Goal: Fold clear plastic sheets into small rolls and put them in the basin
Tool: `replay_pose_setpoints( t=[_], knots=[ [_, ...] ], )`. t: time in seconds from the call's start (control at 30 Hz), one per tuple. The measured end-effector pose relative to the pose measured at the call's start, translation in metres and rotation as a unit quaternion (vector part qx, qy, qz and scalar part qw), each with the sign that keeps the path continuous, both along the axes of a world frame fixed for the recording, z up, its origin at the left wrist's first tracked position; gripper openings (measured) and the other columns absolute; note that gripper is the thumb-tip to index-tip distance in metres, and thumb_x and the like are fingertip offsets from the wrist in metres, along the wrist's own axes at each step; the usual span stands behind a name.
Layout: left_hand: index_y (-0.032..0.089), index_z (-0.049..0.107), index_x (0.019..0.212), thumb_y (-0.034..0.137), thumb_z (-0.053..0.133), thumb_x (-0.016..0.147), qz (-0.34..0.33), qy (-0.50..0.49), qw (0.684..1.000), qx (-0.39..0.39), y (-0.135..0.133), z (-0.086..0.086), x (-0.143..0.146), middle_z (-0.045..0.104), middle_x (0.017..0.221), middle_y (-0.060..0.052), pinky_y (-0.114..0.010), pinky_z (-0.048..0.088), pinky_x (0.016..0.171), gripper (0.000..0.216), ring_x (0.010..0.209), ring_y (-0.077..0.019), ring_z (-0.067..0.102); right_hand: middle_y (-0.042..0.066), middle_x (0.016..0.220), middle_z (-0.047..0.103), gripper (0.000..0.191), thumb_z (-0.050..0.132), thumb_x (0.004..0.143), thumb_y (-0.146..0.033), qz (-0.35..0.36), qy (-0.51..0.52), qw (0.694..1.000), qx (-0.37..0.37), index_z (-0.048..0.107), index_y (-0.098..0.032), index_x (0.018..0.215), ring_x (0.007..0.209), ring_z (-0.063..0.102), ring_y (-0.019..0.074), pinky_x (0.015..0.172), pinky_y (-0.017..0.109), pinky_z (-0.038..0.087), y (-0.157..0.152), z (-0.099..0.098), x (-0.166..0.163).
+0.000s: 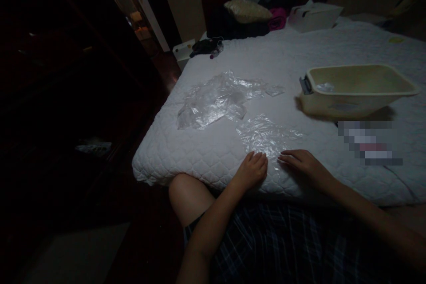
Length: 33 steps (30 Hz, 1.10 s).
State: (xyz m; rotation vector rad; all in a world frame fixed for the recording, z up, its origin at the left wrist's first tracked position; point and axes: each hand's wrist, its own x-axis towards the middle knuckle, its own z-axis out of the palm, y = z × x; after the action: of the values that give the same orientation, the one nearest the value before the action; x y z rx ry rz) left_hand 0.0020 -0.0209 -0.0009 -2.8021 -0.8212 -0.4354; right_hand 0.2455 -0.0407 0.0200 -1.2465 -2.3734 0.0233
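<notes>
A clear plastic bag [266,135] lies flat on the white quilted bed [213,151] near its front edge. My left hand [251,169] rests on the bag's near left corner with fingers curled down against it. My right hand [301,163] lies flat on the bag's near right edge, fingers stretched toward the left hand. The two hands are a few centimetres apart. A larger heap of crumpled clear plastic bags [216,100] lies further back to the left.
A cream plastic basin [353,91] with a bit of plastic inside stands on the bed at the right. Pillows, dark clothes and a white box [313,15] are piled at the headboard. The floor at left is dark. My knee [186,193] touches the bed edge.
</notes>
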Motion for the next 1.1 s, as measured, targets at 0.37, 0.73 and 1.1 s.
replay_pose_setpoints(
  t=[0.37, 0.73, 1.1],
  knots=[
    [0.007, 0.056, 0.123, 0.024, 0.041, 0.094, 0.000, 0.011, 1.000, -0.015, -0.001, 0.002, 0.001, 0.057, 0.132, -0.017, -0.045, 0.039, 0.106, 0.037, 0.126, -0.0245, 0.050, 0.008, 0.090, 0.072, 0.029, 0.044, 0.088, -0.026, -0.010, 0.043, 0.998, -0.049, 0.067, -0.022, 0.105, 0.084, 0.065, 0.0232, 0.081, 0.041, 0.046, 0.016, 0.006, -0.006],
    [0.005, 0.055, 0.123, 0.025, 0.042, 0.094, -0.001, 0.023, 1.000, -0.019, -0.001, 0.004, 0.001, 0.056, 0.132, -0.018, -0.044, 0.038, 0.108, 0.038, 0.126, -0.0251, 0.050, 0.006, 0.069, 0.067, 0.028, 0.054, 0.084, -0.038, -0.177, 0.116, 0.972, -0.100, 0.057, -0.016, 0.100, 0.064, 0.062, 0.0218, 0.063, 0.033, 0.045, 0.029, 0.012, -0.041],
    [0.005, 0.054, 0.124, 0.025, 0.040, 0.095, 0.003, 0.023, 0.999, -0.022, -0.001, 0.004, 0.001, 0.057, 0.131, -0.017, -0.043, 0.037, 0.109, 0.038, 0.126, -0.0243, 0.050, 0.014, 0.091, 0.067, 0.028, 0.045, 0.091, -0.024, -0.083, -0.020, 0.996, -0.003, 0.070, -0.013, 0.098, 0.081, 0.060, 0.0234, 0.077, 0.036, 0.044, 0.032, 0.004, -0.050]
  ],
)
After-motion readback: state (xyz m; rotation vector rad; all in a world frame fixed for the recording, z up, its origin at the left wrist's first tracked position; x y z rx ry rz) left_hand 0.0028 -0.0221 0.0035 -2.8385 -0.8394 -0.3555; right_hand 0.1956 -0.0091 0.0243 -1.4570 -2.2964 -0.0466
